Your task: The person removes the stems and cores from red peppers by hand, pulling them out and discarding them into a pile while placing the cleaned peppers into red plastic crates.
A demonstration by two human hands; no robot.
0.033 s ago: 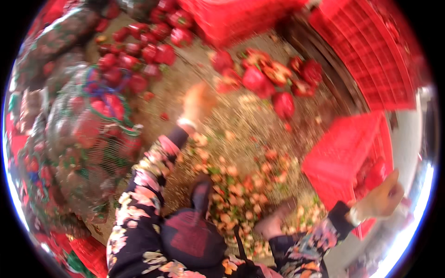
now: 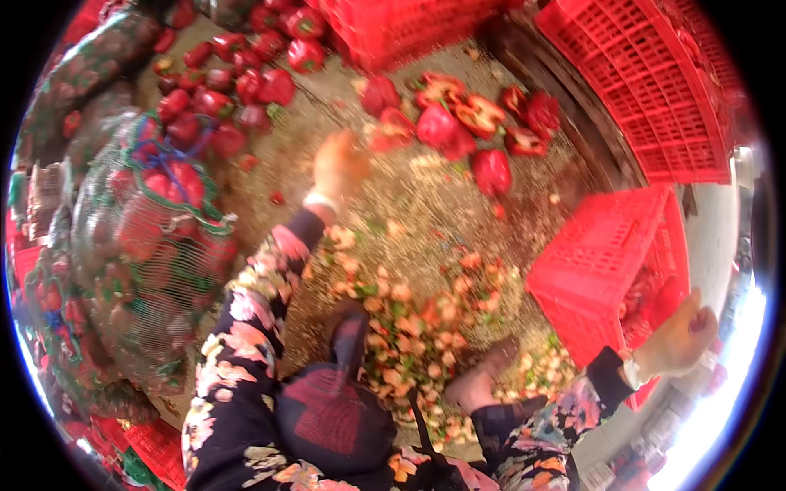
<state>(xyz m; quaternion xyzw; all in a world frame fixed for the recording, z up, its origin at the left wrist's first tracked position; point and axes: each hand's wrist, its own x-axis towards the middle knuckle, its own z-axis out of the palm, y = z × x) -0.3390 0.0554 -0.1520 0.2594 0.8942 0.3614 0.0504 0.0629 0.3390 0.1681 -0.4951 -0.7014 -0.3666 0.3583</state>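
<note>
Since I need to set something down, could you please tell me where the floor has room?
The barest floor lies between the pile of whole red bell peppers and the group with halved peppers; a second, littered patch lies between that group and the red crate by the right hand. It is crowded along the mesh sack and over the pepper trimmings.

My left sleeve [image 2: 246,344] is black, printed with flowers in pink, cream and orange; my right sleeve [image 2: 565,421] carries the same floral pattern on black. A white band [image 2: 321,202] rings my left wrist. The whole peppers [image 2: 491,172] are glossy red, the cut pepper [image 2: 481,116] pale orange inside. Scraps [image 2: 426,337] mix peach and green on the speckled tan floor [image 2: 409,196]. The crate [image 2: 602,250] is bright red, the net sack's drawstring [image 2: 214,219] green.
</note>
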